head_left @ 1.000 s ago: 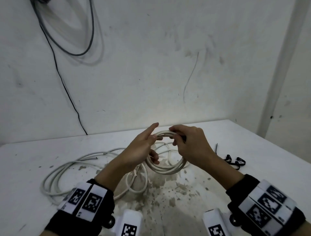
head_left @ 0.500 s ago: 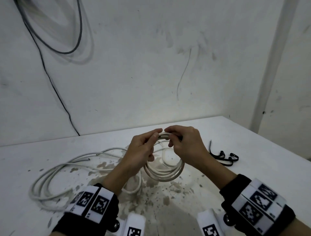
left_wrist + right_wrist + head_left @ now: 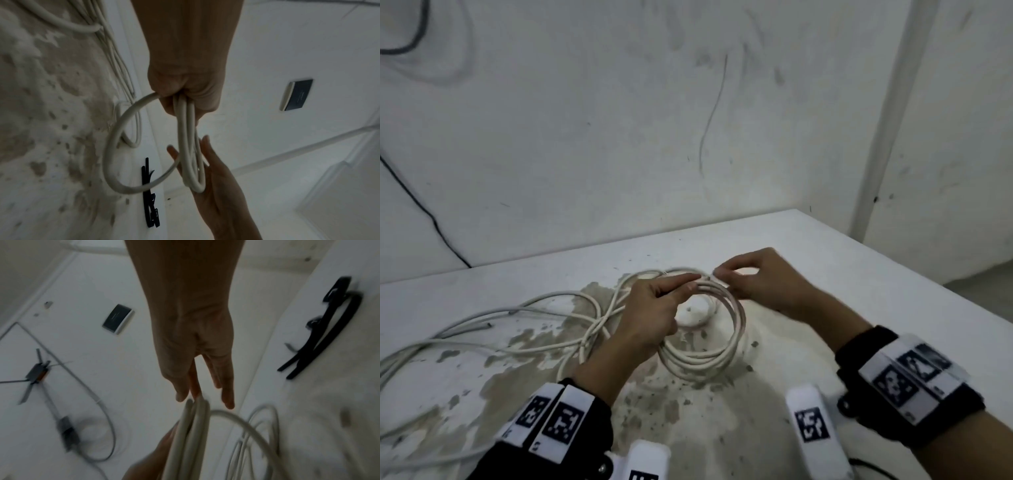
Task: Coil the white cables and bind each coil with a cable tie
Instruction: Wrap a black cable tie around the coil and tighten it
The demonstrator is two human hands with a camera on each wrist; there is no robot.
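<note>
- The white cable coil [image 3: 709, 342] hangs upright above the worn table [image 3: 825, 274], held between both hands near the middle of the tabletop; its loops are gathered into one bundle at the top, and one turn springs out wider than the rest (clear in the left wrist view).
- The left hand [image 3: 650, 315] grasps the top of the bundle: the left wrist view shows its fingers curled round several strands of the coil [image 3: 191, 146], while the head view shows the forefinger stretched along the top.
- The right hand [image 3: 760, 281] has changed most. Half a second ago it was closed over the top of the coil beside the left; now its fingers [image 3: 228, 395] are straight and loose, the tips just touching the strands, and the left wrist view shows its palm [image 3: 216, 178] cupped flat behind the loops rather than gripping.
- That release suggests the winding of this turn is finished and the left hand alone carries the coil, which would free the right to fetch a tie.
- The black cable ties [image 3: 320, 337] lie on the table to the right of the hands, well apart from the coil and untouched (hidden behind the right arm in the head view).
- The loose white cables [image 3: 482, 329] lie sprawled on the table to the left, not yet coiled, so most of the task seems to remain.
</note>
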